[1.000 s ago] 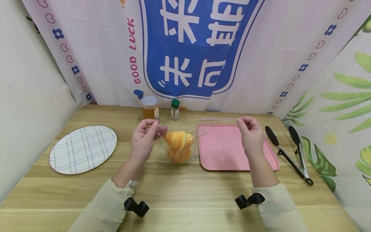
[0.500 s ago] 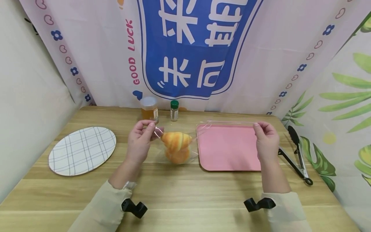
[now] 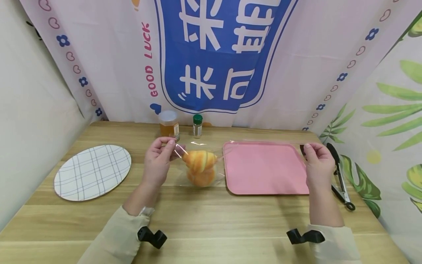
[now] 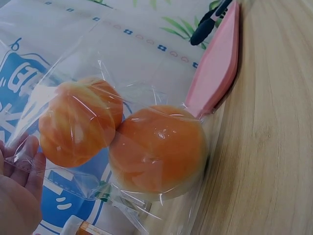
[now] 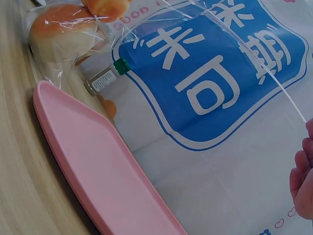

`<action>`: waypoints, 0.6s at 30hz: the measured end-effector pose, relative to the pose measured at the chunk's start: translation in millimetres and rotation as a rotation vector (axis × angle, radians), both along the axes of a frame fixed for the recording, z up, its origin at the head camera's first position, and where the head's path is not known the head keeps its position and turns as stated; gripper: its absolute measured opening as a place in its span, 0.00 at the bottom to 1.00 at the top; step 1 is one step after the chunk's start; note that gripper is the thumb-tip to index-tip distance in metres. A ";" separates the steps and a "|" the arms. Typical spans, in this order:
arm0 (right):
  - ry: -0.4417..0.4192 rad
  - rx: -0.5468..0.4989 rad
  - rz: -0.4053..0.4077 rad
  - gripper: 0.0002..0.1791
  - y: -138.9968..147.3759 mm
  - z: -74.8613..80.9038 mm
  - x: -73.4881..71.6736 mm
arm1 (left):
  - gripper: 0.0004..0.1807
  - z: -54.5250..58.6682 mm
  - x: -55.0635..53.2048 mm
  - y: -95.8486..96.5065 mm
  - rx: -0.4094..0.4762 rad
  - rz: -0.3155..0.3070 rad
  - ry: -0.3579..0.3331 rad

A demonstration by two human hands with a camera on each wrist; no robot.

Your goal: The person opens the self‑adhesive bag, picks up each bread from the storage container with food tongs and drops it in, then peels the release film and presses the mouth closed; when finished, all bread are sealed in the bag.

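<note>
A clear plastic bag holds a ridged, croissant-like bread and a round bun. In the head view the ridged bread sits above the bun, left of the pink tray. My left hand pinches the bag's upper left corner between thumb and fingers. Over the tray's right edge, my right hand pinches the end of a thin strip. In the right wrist view that strip runs taut from the bag's top edge to my fingertips.
The pink tray lies right of the bag, and tongs with black tips lie beyond it, partly behind my right hand. An oval checked plate is at left. A honey-coloured jar and a green-capped bottle stand behind.
My right hand has moved to the right across the tray, drawing the strip out with it. My left hand and the bag have shifted only slightly left.
</note>
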State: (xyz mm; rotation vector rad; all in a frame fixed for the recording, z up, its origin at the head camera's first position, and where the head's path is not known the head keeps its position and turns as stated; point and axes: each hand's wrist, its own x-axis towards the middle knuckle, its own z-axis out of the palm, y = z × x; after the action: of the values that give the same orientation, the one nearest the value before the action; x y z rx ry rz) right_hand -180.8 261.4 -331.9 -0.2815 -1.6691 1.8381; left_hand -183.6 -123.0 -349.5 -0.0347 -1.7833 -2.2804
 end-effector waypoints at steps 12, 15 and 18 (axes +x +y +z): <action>-0.029 -0.070 -0.002 0.12 16.2 2.3 26.4 | 0.07 -0.4 -1.8 -0.4 -0.011 0.029 -0.036; -0.017 -0.090 0.061 0.13 17.1 1.7 38.8 | 0.06 0.2 -2.2 -0.8 -0.016 0.025 -0.033; 0.015 -0.112 0.169 0.13 21.4 -4.8 52.3 | 0.05 0.8 -2.2 -1.7 -0.024 0.022 -0.033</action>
State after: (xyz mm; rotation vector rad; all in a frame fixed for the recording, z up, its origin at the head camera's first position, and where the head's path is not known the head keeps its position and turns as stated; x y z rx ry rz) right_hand -128.5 282.8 -336.6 -0.1781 -1.6254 2.0570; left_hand -185.9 -124.8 -348.7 0.0186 -1.8183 -2.2566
